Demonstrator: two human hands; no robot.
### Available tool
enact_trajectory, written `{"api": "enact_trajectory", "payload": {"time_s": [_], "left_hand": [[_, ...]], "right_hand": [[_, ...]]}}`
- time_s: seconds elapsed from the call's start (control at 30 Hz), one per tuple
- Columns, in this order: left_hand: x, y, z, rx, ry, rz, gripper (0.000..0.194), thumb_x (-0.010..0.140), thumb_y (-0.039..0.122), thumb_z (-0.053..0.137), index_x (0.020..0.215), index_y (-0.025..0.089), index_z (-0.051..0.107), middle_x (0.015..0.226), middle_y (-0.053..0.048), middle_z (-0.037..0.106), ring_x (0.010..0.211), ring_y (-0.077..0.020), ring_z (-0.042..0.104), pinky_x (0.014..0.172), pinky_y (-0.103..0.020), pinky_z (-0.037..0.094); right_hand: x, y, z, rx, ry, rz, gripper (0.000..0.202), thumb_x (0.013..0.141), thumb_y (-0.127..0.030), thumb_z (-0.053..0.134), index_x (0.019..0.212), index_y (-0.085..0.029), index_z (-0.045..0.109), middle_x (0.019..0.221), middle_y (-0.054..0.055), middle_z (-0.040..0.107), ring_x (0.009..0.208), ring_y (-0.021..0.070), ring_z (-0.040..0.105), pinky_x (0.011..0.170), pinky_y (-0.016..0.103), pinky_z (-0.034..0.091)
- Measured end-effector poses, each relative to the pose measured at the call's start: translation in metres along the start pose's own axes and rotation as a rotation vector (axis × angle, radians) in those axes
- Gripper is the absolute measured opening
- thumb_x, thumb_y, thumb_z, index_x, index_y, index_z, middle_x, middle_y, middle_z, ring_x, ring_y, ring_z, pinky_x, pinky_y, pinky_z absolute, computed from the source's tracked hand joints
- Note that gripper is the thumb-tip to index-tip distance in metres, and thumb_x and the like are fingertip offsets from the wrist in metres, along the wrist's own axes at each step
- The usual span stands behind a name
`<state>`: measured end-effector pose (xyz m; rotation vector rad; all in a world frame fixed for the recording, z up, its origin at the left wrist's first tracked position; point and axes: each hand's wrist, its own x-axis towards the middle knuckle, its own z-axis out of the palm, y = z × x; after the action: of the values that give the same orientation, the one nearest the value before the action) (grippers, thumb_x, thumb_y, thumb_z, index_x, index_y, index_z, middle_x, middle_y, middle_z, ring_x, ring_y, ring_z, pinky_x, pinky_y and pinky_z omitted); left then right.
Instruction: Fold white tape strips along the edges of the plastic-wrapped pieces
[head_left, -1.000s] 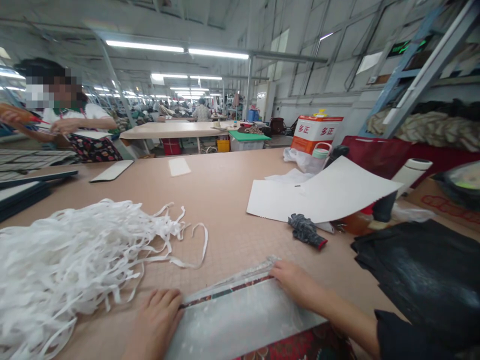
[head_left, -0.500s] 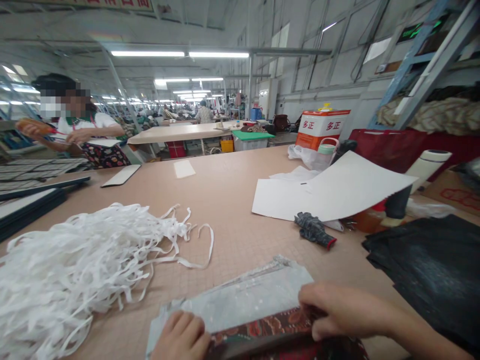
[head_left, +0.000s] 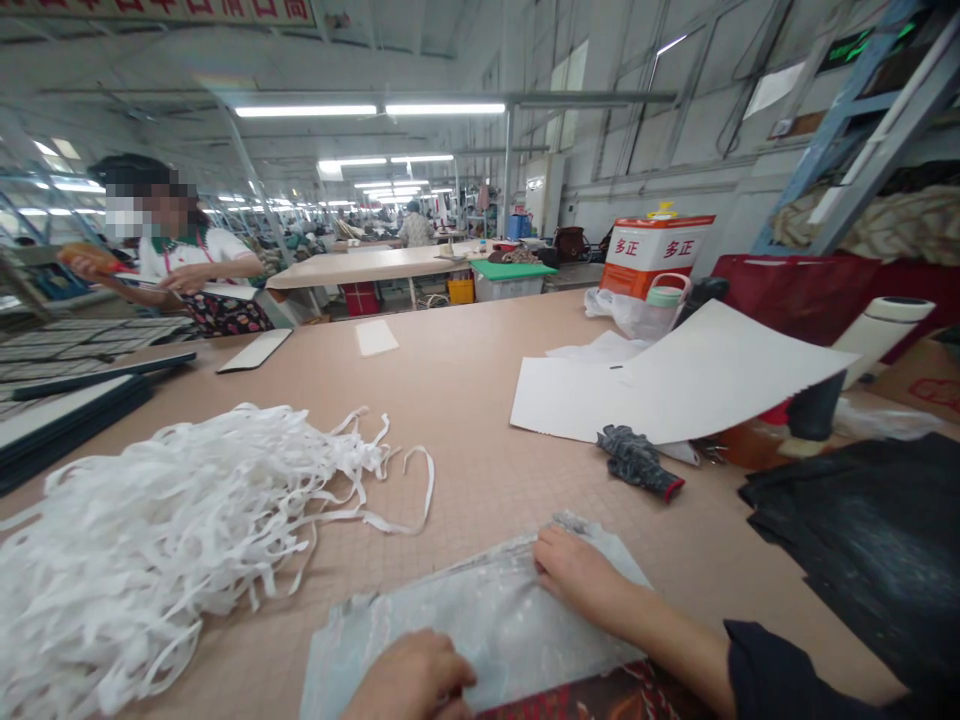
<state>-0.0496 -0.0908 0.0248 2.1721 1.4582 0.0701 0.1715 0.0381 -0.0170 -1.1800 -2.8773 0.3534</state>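
Your left hand is low in front of you, fingers bent at the near part of the grey sheets; whether they pinch a layer or only press on it doesn't show. Your right hand lies over the far part of those sheets, fingers curled down near the top edge, and I can't make out a grip there either. The sheets lie on the table right before you, slightly askew, with dark red patterned cloth showing along their near side.

At the left, the heap of white strips could snag if your left hand swung wide, since loose ends trail out and one loop reaches toward you. Between your hands, the thin layers look likely to slip or crease if one hand pulls harder than the other. On the right, your dark sleeve could drag the black sheets if your elbow went outward.

For edges: the strips bound you on the left; straight ahead, the tabletop gives the most room; past that, to the right, the grey glove and the curling white board close it off, with the black sheets beside your forearm.
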Motion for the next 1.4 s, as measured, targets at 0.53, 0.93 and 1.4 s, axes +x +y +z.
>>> {"api": "enact_trajectory", "payload": {"time_s": [0.53,0.93,1.4], "left_hand": [[0.025,-0.024,-0.012,0.285,0.082,-0.127,0.004,0.077,0.018,0.052,0.081,0.019,0.051,0.082,0.0,0.061,0.078,-0.0166,0.054,0.07,-0.028,0.038],[-0.017,-0.041,0.018,0.591,0.354,0.134,0.008,0.082,0.017,0.05,0.076,0.021,0.053,0.071,0.0,0.059,0.065,-0.0162,0.053,0.065,-0.03,0.036],[-0.003,-0.136,-0.026,0.162,0.602,-0.335,0.043,0.076,0.005,0.032,0.115,0.015,0.047,0.115,-0.011,0.055,0.109,-0.0203,0.047,0.097,-0.045,0.029]], "right_hand": [[-0.036,0.04,-0.04,0.032,-0.156,0.061,0.03,0.067,-0.01,0.046,0.094,-0.016,0.056,0.09,0.01,0.063,0.083,0.0256,0.058,0.07,0.034,0.041],[0.059,-0.099,-0.049,0.249,-0.311,-0.549,0.034,0.077,-0.013,0.043,0.107,-0.019,0.057,0.1,0.008,0.064,0.087,0.0191,0.059,0.071,0.025,0.042],[0.132,-0.118,-0.006,0.066,0.03,-0.218,0.02,0.081,-0.014,0.043,0.083,-0.014,0.063,0.088,0.009,0.066,0.088,0.0196,0.057,0.083,0.03,0.035]]}}
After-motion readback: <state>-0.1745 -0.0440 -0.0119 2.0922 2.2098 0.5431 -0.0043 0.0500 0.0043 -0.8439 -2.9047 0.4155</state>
